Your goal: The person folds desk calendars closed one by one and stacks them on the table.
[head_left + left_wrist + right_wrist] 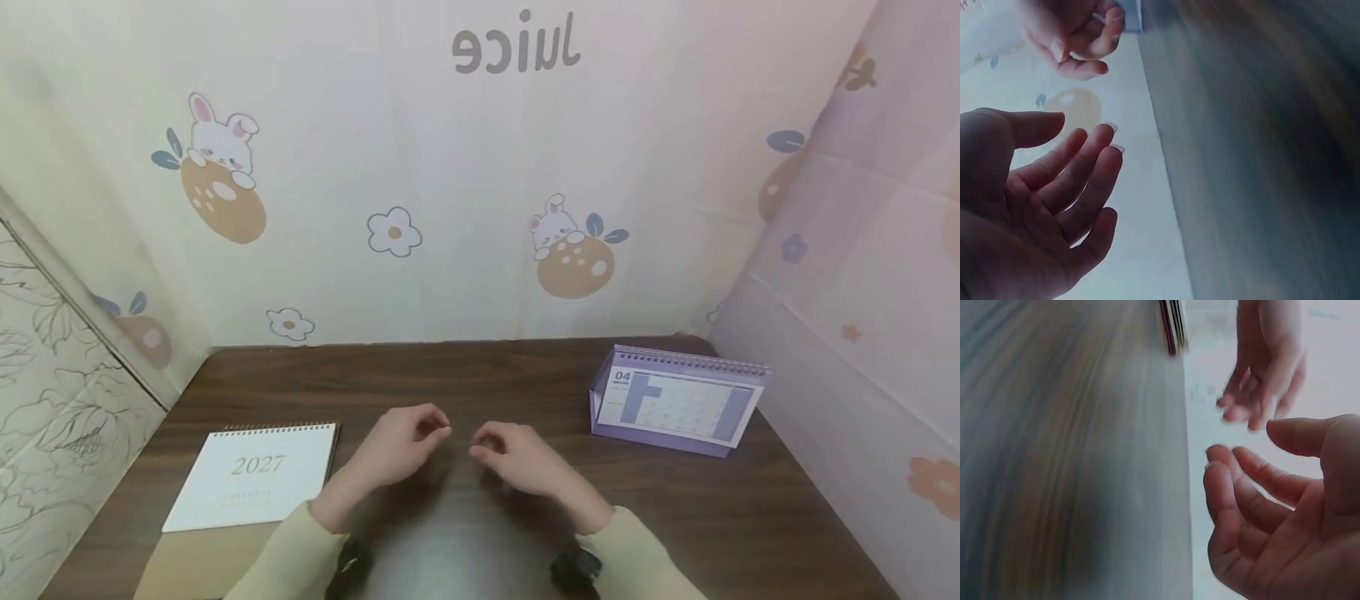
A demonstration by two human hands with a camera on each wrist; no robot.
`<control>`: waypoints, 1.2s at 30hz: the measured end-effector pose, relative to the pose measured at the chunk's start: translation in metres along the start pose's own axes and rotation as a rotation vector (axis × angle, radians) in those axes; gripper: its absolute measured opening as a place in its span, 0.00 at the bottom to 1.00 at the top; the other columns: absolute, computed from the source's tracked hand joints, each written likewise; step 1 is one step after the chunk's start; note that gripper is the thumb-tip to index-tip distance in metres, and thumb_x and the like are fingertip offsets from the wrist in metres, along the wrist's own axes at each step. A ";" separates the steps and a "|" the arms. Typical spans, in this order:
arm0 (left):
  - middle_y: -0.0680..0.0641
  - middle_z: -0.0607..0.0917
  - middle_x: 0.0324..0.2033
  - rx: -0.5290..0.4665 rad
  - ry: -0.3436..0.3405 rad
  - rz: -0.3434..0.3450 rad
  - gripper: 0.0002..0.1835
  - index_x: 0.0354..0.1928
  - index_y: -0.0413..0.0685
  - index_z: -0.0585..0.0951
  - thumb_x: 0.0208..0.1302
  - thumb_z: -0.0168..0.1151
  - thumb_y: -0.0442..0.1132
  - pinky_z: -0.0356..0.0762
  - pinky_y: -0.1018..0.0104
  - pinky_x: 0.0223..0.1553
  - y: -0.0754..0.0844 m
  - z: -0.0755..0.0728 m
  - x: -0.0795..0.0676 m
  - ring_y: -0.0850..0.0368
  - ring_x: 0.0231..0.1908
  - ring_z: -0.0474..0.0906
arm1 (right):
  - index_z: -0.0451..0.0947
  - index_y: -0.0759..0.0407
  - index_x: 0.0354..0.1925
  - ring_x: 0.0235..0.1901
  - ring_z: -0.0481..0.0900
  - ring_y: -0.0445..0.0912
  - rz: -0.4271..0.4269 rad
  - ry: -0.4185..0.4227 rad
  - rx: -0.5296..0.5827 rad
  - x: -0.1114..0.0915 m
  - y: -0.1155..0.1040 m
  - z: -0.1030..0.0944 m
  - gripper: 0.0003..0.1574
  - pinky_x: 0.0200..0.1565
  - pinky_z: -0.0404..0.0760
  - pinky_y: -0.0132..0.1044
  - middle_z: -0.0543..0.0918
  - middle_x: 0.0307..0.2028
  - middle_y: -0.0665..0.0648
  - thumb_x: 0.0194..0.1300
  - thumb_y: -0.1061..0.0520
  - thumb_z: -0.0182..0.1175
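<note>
Two empty, loosely curled hands (401, 446) (521, 458), between white calendar (255, 479) and purple calendar (671, 400), printed cloth (468, 158)

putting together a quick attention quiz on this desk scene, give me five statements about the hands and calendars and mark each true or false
1. The white calendar shows 2027. True.
2. The left hand and the right hand are apart. True.
3. The left hand grips the white calendar. False: the left hand holds nothing.
4. The purple calendar is on the person's right side. True.
5. The purple calendar lies flat. False: it stands propped up on the table.
</note>
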State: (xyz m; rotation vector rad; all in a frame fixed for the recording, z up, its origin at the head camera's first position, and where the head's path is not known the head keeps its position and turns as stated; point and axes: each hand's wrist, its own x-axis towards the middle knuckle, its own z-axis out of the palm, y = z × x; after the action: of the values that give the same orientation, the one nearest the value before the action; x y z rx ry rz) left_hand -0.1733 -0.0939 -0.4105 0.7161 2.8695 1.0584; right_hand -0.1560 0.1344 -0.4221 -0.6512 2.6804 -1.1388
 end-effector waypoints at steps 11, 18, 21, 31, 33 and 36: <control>0.60 0.83 0.41 -0.296 -0.126 0.027 0.15 0.52 0.52 0.81 0.71 0.60 0.51 0.76 0.61 0.46 0.047 0.054 0.058 0.63 0.43 0.78 | 0.83 0.56 0.45 0.39 0.81 0.46 0.161 0.289 -0.082 -0.071 0.066 -0.072 0.11 0.46 0.77 0.48 0.85 0.37 0.49 0.71 0.51 0.61; 0.54 0.84 0.49 -0.443 -0.123 -0.054 0.21 0.58 0.49 0.79 0.71 0.60 0.54 0.77 0.57 0.51 0.076 0.079 0.083 0.59 0.51 0.79 | 0.83 0.61 0.45 0.42 0.81 0.49 0.246 0.511 -0.132 -0.113 0.096 -0.117 0.13 0.48 0.76 0.47 0.86 0.40 0.58 0.72 0.52 0.60; 0.52 0.83 0.53 -0.455 -0.119 -0.096 0.23 0.60 0.51 0.78 0.71 0.60 0.55 0.77 0.57 0.53 0.092 0.090 0.092 0.58 0.53 0.79 | 0.83 0.63 0.42 0.34 0.80 0.38 0.297 0.645 -0.132 -0.129 0.108 -0.138 0.14 0.39 0.74 0.33 0.86 0.32 0.52 0.73 0.53 0.59; 0.49 0.75 0.65 -0.524 -0.049 -0.234 0.33 0.70 0.50 0.71 0.69 0.58 0.60 0.70 0.54 0.61 0.133 0.112 0.116 0.54 0.63 0.72 | 0.77 0.48 0.42 0.32 0.72 0.30 0.603 1.040 0.193 -0.159 0.138 -0.191 0.06 0.30 0.69 0.22 0.75 0.28 0.32 0.74 0.50 0.54; 0.48 0.73 0.66 -0.541 -0.050 -0.257 0.36 0.71 0.49 0.68 0.69 0.56 0.62 0.69 0.54 0.63 0.137 0.116 0.118 0.53 0.65 0.70 | 0.77 0.52 0.50 0.34 0.70 0.30 0.629 0.993 0.161 -0.159 0.143 -0.195 0.15 0.32 0.69 0.24 0.74 0.32 0.34 0.75 0.46 0.51; 0.48 0.72 0.68 -0.578 -0.039 -0.303 0.37 0.73 0.50 0.66 0.69 0.55 0.63 0.67 0.53 0.64 0.142 0.120 0.120 0.53 0.66 0.69 | 0.69 0.65 0.66 0.44 0.73 0.40 0.646 0.856 0.115 -0.157 0.150 -0.196 0.35 0.43 0.71 0.32 0.81 0.44 0.53 0.77 0.40 0.43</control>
State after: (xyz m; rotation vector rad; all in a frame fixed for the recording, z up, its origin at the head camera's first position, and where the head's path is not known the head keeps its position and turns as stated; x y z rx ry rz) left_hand -0.2033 0.1249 -0.3979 0.2510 2.3305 1.6654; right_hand -0.1250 0.4237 -0.3966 0.8758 2.9888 -1.5536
